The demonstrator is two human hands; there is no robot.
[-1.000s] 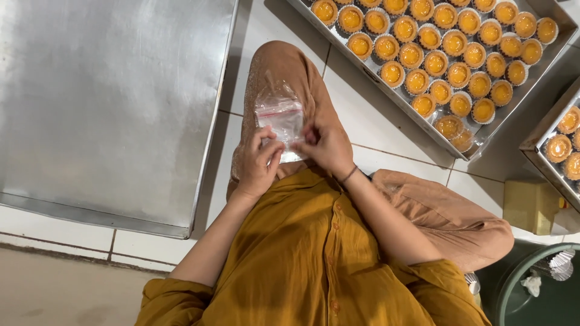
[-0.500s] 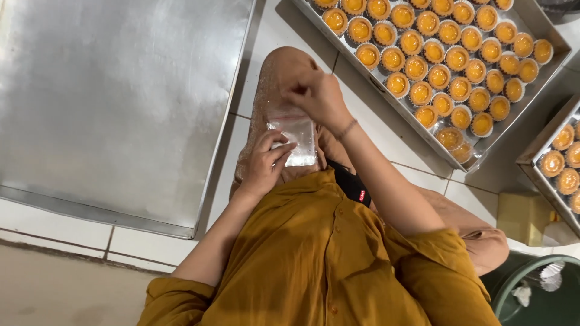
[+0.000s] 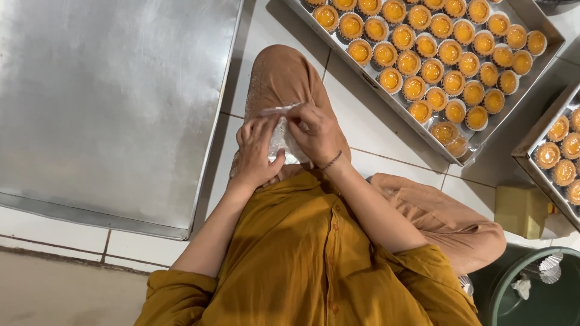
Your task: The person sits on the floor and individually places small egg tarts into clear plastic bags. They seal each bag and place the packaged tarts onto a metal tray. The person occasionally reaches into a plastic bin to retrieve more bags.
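Both of my hands meet over my left knee on a small clear plastic bag. My left hand grips its left side, thumb pressed against the plastic. My right hand pinches the bag's top edge from the right, and a thin bracelet circles that wrist. What the bag contains is hidden by my fingers. I sit on the tiled floor in a mustard shirt and tan trousers.
A big empty steel tray lies to my left. A tray filled with several rows of orange tarts in white cups lies ahead right, a second tart tray further right. A yellow box and green bin sit at lower right.
My right hand had lifted toward the tart tray, then came back down to the bag. Both hands now hold the bag lower and closer together over my knee.
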